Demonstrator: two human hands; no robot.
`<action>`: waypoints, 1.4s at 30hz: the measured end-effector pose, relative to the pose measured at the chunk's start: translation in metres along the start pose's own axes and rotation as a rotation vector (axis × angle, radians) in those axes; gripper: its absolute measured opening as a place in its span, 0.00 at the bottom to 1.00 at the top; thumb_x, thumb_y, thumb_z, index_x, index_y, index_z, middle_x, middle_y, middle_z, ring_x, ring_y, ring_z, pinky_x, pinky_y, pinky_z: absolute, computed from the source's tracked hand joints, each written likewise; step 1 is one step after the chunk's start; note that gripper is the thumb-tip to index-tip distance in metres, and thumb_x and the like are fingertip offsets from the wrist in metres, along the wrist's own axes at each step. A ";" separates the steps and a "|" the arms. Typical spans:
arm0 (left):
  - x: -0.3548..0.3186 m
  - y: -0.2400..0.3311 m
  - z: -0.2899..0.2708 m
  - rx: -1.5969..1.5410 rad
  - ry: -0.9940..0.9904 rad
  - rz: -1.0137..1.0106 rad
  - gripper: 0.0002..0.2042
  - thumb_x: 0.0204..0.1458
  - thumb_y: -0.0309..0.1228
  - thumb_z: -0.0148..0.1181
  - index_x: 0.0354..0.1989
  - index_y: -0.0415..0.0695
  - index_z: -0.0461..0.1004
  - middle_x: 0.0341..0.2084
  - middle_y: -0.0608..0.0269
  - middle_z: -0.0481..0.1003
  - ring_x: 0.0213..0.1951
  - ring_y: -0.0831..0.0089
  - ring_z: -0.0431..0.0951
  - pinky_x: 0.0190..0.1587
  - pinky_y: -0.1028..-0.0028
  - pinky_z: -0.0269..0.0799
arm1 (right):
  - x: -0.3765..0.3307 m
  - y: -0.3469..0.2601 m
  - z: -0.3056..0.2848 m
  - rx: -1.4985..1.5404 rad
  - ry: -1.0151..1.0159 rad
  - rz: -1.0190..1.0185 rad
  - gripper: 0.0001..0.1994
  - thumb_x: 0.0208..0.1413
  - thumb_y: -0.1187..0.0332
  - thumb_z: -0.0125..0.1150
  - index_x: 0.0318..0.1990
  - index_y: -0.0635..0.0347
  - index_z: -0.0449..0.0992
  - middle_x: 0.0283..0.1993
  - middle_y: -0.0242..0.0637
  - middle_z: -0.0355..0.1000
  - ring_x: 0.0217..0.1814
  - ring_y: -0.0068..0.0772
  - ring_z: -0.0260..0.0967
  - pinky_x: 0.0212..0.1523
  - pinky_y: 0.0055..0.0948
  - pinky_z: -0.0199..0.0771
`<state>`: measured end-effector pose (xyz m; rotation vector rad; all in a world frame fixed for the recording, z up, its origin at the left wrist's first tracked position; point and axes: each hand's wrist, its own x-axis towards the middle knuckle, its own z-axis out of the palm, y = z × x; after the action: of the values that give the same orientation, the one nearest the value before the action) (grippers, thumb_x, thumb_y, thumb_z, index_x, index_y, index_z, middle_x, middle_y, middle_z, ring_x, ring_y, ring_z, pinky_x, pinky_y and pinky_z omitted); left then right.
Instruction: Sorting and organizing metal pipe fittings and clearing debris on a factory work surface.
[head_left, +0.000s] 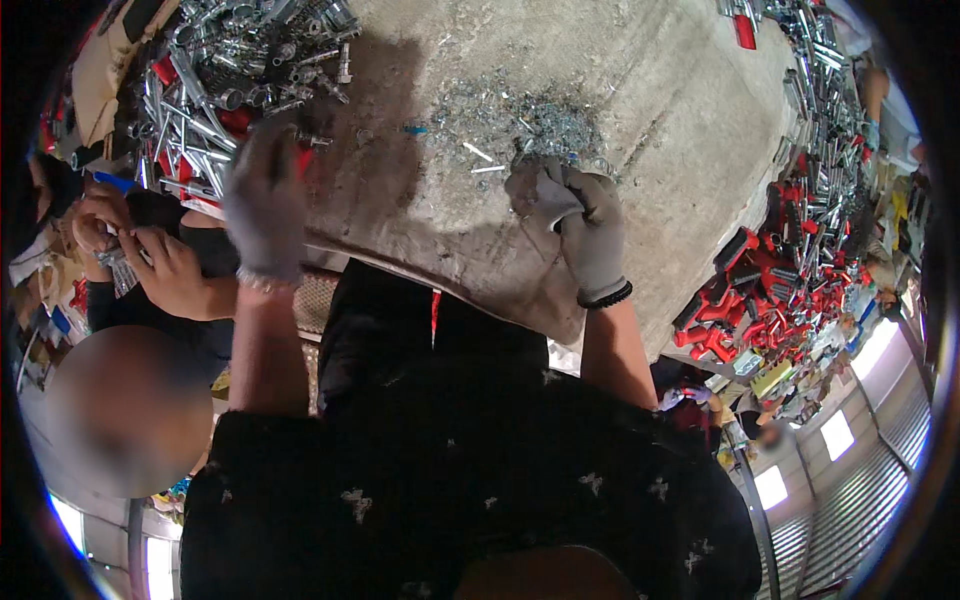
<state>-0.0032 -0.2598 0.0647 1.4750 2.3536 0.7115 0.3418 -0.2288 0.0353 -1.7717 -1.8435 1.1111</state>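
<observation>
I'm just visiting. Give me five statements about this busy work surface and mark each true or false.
1. The left hand and right hand both wear grey gloves. True.
2. The black bracelet is on the left wrist. False: it is on the right one.
3. The right hand is beside the scattered small bits. True.
4. The pile at upper left is wooden. False: it is mostly shiny metal.
5. Red objects lie toward the right. True.

Red-and-black pieces (775, 278) lie heaped at the right of the frame, below silvery metal parts (828, 205); bright windows (838, 437) and apparently corrugated sheeting (838, 525) show lower right.
</observation>
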 end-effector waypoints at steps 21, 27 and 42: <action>0.000 0.117 0.171 0.320 -0.511 0.643 0.06 0.47 0.26 0.60 0.33 0.50 0.81 0.41 0.61 0.75 0.48 0.64 0.75 0.43 0.64 0.74 | -0.015 -0.003 -0.024 0.136 0.084 0.252 0.11 0.58 0.72 0.59 0.47 0.65 0.80 0.44 0.41 0.75 0.47 0.35 0.74 0.48 0.31 0.73; 0.002 0.118 0.197 0.465 -0.495 0.687 0.04 0.47 0.31 0.64 0.30 0.48 0.80 0.39 0.64 0.74 0.48 0.63 0.74 0.46 0.64 0.73 | -0.031 0.021 -0.018 0.205 0.145 0.104 0.10 0.55 0.73 0.60 0.43 0.64 0.80 0.42 0.48 0.75 0.46 0.45 0.73 0.47 0.37 0.73; -0.002 0.108 0.128 -0.695 -0.767 -0.251 0.18 0.50 0.25 0.67 0.51 0.41 0.74 0.34 0.57 0.81 0.37 0.74 0.80 0.42 0.71 0.76 | -0.026 0.029 -0.025 0.184 0.114 0.133 0.12 0.58 0.68 0.64 0.46 0.65 0.80 0.43 0.43 0.76 0.49 0.35 0.72 0.49 0.31 0.71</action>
<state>0.1408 -0.1897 0.0150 0.8908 1.4523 0.6420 0.3838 -0.2487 0.0366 -1.8306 -1.5247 1.1612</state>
